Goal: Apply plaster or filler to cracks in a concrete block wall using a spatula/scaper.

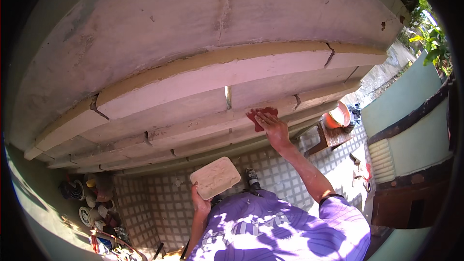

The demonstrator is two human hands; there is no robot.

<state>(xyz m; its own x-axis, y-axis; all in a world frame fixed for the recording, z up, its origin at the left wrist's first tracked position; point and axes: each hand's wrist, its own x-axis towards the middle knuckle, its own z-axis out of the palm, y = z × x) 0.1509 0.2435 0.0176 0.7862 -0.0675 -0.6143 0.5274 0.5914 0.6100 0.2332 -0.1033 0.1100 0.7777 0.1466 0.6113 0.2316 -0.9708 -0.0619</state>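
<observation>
My left hand grips one corner of a shallow rectangular tub of cream-coloured paste, held in front of my body. With my right hand I press a dark red flat spreader against a lower ledge of the stepped plastered wall. Its far edge looks smeared with pale paste. A thicker ledge with a yellowish top runs above it, crossed by dark vertical cracks. Left of the spreader, and a little higher, a narrow bright slot cuts through the recessed band.
A small wooden bench stands at the right, with an orange bucket on it. Several containers crowd the floor at the left. The floor is checkered tile. A pale green wall with dark bands borders the right side.
</observation>
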